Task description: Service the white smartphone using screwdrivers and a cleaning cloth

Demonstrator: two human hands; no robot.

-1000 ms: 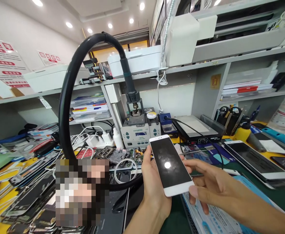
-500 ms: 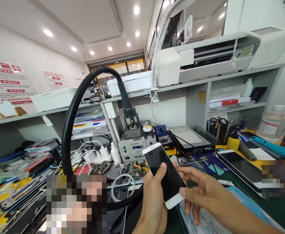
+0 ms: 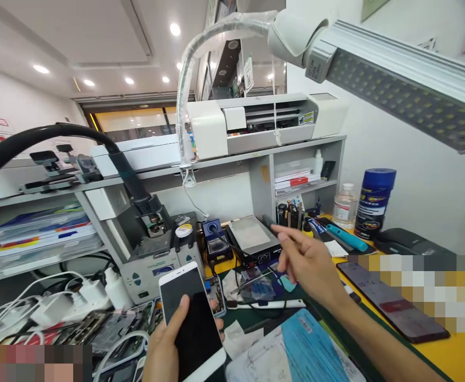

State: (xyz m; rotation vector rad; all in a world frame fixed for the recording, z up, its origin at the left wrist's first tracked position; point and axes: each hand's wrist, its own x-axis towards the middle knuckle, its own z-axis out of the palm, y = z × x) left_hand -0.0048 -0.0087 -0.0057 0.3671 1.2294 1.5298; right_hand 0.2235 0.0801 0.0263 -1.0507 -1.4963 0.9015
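A white smartphone (image 3: 194, 318) with a dark screen rests in my left hand (image 3: 164, 345). The thumb lies across its front, and fingertips show at the far edge. My right hand (image 3: 306, 260) is raised over the bench, apart from the phone, with its index finger stretched out and the other fingers loosely bent. Nothing shows in it. Behind its fingertips stands a flat heating plate unit (image 3: 252, 233). Below it lie a white pen-like tool (image 3: 272, 304) and a blue-and-white packet (image 3: 296, 350).
A hot-air station (image 3: 156, 273) stands behind the phone, with a thick black hose (image 3: 57, 131) arching left. White chargers (image 3: 57, 307) and cables crowd the left. To the right are a dark phone (image 3: 395, 302) and a blue spray can (image 3: 373, 204). An LED lamp (image 3: 399, 79) hangs overhead.
My right hand has left the phone's lower edge and moved up and away to the right. The left hand still holds the phone. The view has swung right, bringing the lamp in.
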